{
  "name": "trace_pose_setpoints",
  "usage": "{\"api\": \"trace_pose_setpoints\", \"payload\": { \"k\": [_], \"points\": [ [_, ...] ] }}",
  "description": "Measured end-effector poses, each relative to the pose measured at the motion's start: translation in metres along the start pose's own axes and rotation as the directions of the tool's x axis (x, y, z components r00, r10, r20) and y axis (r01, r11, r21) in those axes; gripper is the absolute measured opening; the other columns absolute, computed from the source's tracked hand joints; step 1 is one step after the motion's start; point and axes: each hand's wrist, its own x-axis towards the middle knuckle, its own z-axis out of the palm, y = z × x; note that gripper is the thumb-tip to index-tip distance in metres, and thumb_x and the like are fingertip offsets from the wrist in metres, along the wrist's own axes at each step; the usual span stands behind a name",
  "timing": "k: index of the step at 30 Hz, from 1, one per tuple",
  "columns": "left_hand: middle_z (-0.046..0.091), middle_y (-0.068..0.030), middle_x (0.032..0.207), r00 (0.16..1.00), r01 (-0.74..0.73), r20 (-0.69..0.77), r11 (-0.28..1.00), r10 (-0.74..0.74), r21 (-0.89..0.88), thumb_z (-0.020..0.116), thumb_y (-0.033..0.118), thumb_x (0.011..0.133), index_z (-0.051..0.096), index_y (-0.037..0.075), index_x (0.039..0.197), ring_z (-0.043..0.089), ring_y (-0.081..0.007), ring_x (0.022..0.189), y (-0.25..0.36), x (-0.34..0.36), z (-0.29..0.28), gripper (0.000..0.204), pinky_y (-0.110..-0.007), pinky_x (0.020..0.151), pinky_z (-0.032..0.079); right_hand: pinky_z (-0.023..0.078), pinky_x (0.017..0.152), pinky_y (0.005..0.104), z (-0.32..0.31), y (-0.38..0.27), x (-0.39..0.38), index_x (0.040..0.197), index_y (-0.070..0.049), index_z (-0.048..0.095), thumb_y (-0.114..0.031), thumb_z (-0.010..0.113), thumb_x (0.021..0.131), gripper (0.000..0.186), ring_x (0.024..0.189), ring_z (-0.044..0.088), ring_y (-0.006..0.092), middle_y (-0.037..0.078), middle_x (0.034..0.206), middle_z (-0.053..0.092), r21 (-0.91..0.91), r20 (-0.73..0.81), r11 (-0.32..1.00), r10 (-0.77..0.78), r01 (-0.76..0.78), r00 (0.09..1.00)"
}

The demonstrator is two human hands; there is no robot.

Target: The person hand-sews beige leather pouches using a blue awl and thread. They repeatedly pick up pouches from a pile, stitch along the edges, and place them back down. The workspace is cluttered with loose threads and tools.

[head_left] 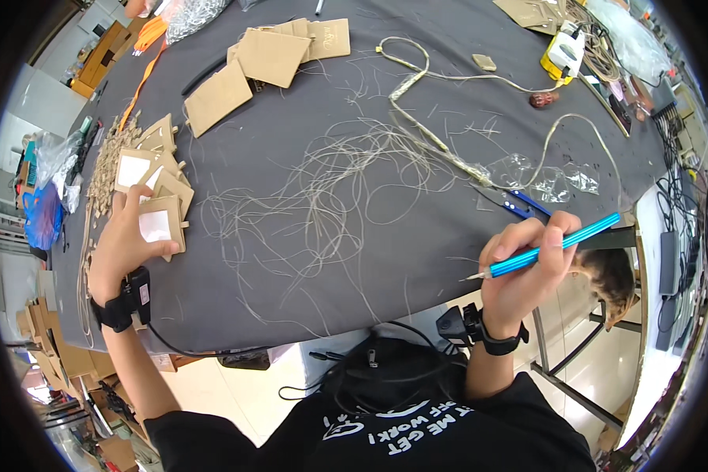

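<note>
Over the table's left side, my left hand spans a square tan card with a white patch, its thumb at the lower edge and a finger at the upper corner. More such tan cards lie overlapped just beyond it. My right hand is closed around a blue pen-shaped tool, its thin pointed tip aimed left above the table's near edge. Blue-handled scissors lie just beyond that hand. Between the hands spreads a loose tangle of pale thread.
Tan cards are stacked at the far middle. Small tan pieces are heaped at the left. A pale cord winds toward clear plastic bags. A yellow-and-white box stands far right. A cat is below the right edge.
</note>
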Motion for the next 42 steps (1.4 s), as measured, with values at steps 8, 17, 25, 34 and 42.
{"api": "trace_pose_setpoints", "payload": {
  "k": [8,17,25,34,42],
  "points": [
    [0.056,-0.0238,0.101,0.918,0.390,-0.005,0.903,-0.396,0.179,0.062,0.045,0.089,0.052,-0.003,0.099,0.057,-0.0419,0.089,-0.013,0.011,0.025,0.050,-0.047,0.074,0.045,0.039,0.035,0.0233,-0.001,0.000,0.000,0.093,-0.007,0.034,-0.022,0.049,0.095,0.021,0.035,0.045,0.0165,0.017,0.051,0.055,-0.011,0.035,1.000,-0.014,0.014,0.999],
    [0.057,-0.0219,0.107,0.980,-0.092,-0.168,0.991,0.108,0.099,0.069,0.041,0.083,0.051,-0.003,0.117,0.058,-0.0387,0.103,0.022,0.078,0.012,0.059,-0.042,0.086,0.046,0.038,0.035,0.0236,-0.002,0.000,-0.001,0.092,-0.007,0.034,-0.021,0.051,0.094,0.022,0.036,0.045,0.0152,0.015,0.052,0.055,-0.022,0.079,1.000,0.005,-0.003,0.997],
    [0.048,-0.0230,0.116,0.999,-0.016,0.036,0.965,0.007,0.261,0.084,0.045,0.060,0.048,0.004,0.128,0.056,-0.0416,0.104,0.025,0.169,0.023,0.088,-0.041,0.091,0.046,0.038,0.035,0.0234,-0.001,-0.002,0.000,0.094,-0.007,0.035,-0.021,0.049,0.096,0.020,0.036,0.045,0.0144,0.015,0.053,0.056,-0.113,0.115,0.992,0.061,-0.048,0.992],
    [0.059,-0.0140,0.096,0.982,-0.158,-0.096,0.986,0.163,0.052,0.072,0.044,0.079,0.063,0.002,0.111,0.062,-0.0263,0.090,0.046,0.125,0.000,0.054,-0.039,0.079,0.051,0.036,0.032,0.0238,-0.003,-0.004,0.000,0.096,-0.008,0.036,-0.021,0.047,0.098,0.017,0.034,0.043,0.0153,0.016,0.052,0.054,-0.017,0.130,0.992,0.126,-0.124,0.983],
    [0.062,-0.0032,0.078,0.686,-0.078,0.517,0.757,0.513,-0.648,0.072,0.037,0.084,0.063,-0.002,0.105,0.059,-0.0073,0.063,0.133,0.038,-0.009,0.045,-0.024,0.052,0.048,0.028,0.029,0.0263,0.000,-0.005,-0.001,0.096,-0.011,0.039,-0.026,0.043,0.098,0.015,0.032,0.033,0.0126,0.009,0.049,0.047,0.057,0.050,0.990,0.128,-0.130,0.991]
  ]
}}
